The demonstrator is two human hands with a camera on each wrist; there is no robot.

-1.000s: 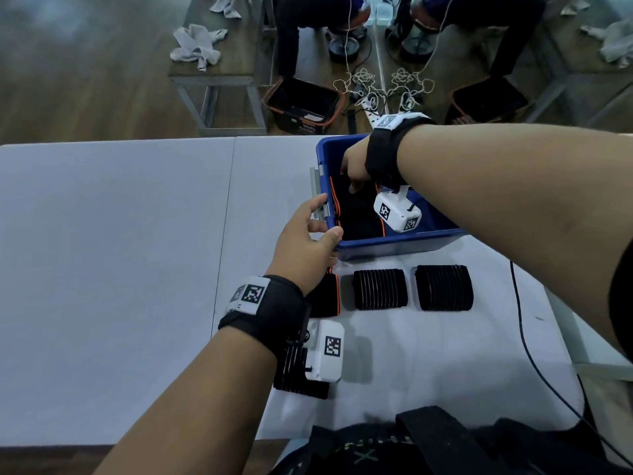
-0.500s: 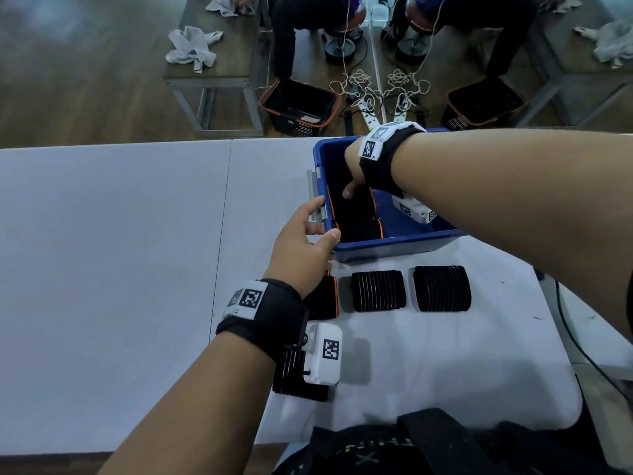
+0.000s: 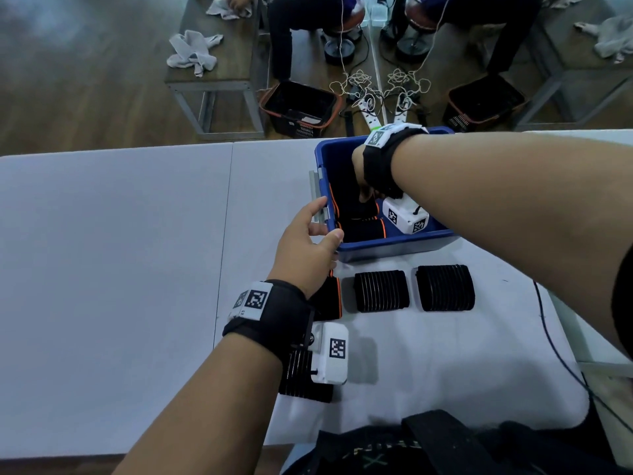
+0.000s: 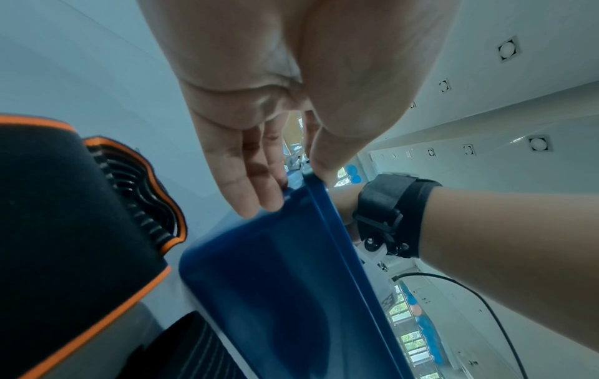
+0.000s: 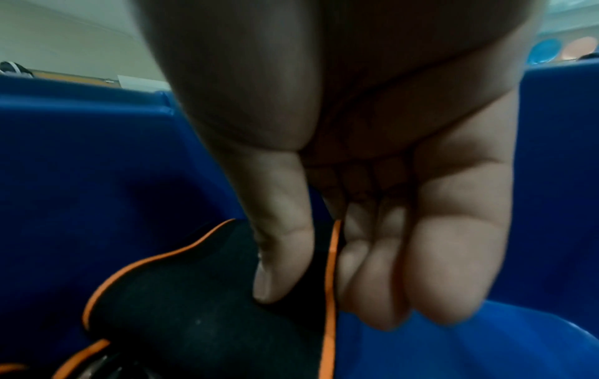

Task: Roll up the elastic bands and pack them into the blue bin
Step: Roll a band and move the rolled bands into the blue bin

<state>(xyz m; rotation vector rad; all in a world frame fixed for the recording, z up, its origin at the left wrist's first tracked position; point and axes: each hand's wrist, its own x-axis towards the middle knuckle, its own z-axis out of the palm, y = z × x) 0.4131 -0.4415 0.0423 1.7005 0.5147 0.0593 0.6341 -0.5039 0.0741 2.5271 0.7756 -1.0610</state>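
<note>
The blue bin (image 3: 394,248) stands on the white table (image 3: 102,269). My right hand (image 3: 363,186) reaches down into it. Thumb and fingers of that hand (image 5: 324,295) pinch a rolled black elastic band with orange trim (image 5: 194,307). A second roll (image 3: 364,231) lies in front of it in the bin. My left hand (image 3: 315,234) holds the bin's near-left corner, thumb on the rim and fingers (image 4: 256,200) along the outer wall (image 4: 275,295). Two black rolls (image 3: 382,291) (image 3: 445,292) lie before the bin. An orange-trimmed roll (image 3: 330,299) is partly hidden under my left hand.
Another black roll (image 3: 298,378) lies beneath my left wrist. A black cable (image 3: 548,330) runs along the table's right edge. A dark bag (image 3: 445,447) sits at the near edge. Beyond the table are baskets (image 3: 298,108), benches and seated people.
My right hand has shifted inside the bin and settled lower onto the roll. My left hand has stayed on the bin's corner.
</note>
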